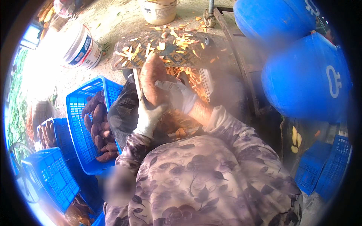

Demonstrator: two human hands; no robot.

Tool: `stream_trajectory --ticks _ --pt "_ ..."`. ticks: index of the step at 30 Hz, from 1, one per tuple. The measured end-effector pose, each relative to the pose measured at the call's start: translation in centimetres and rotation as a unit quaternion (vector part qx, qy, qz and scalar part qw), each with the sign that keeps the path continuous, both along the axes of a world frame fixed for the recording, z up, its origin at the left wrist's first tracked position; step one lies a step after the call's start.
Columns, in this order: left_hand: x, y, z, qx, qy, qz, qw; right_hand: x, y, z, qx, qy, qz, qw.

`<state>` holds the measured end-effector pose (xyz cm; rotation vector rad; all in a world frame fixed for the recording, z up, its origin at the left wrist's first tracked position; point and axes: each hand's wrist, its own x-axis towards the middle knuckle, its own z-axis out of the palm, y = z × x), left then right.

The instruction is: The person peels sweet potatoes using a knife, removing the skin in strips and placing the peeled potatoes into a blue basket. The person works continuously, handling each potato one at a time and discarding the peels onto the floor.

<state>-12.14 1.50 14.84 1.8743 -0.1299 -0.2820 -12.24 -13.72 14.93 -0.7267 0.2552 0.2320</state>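
Observation:
A large reddish-brown sweet potato (pixel 154 80) stands tilted upright over my lap. My left hand (pixel 148 117), in a white glove, is shut around its lower end. My right hand (pixel 182 93), gloved too, lies against its right side with the thumb pointing across the skin. Whether a tool sits in the right palm is hidden. Beyond the tuber, a dark board (pixel 127 42) bears printed letters and scattered yellow-orange peel strips (pixel 183 42). More orange peelings (pixel 195 80) lie below it, beside a white perforated crate wall (pixel 205 83).
At my left a blue plastic crate (pixel 82 141) holds several unpeeled sweet potatoes (pixel 99 113); other blue crates (pixel 53 175) stand behind. White buckets (pixel 84 50) (pixel 159 12) stand farther out. Blue drums (pixel 305 76) and a metal frame (pixel 236 50) are on the right, near pale peeled pieces (pixel 295 138).

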Motion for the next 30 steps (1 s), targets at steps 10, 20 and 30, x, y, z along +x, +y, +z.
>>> stream_trajectory --ticks 10,20,30 --pt "5.2 2.0 -2.0 -0.222 0.265 -0.031 0.938 -0.9 -13.0 -9.7 -0.596 0.117 0.169 0.776" --pt "9.9 0.0 -5.4 -0.278 0.375 0.001 0.884 -1.3 -6.4 -16.0 -0.678 0.249 0.349 0.596" --pt "9.8 0.0 -3.8 -0.303 0.37 0.046 0.877 5.6 -16.0 -5.6 -0.906 -0.067 0.07 0.412"
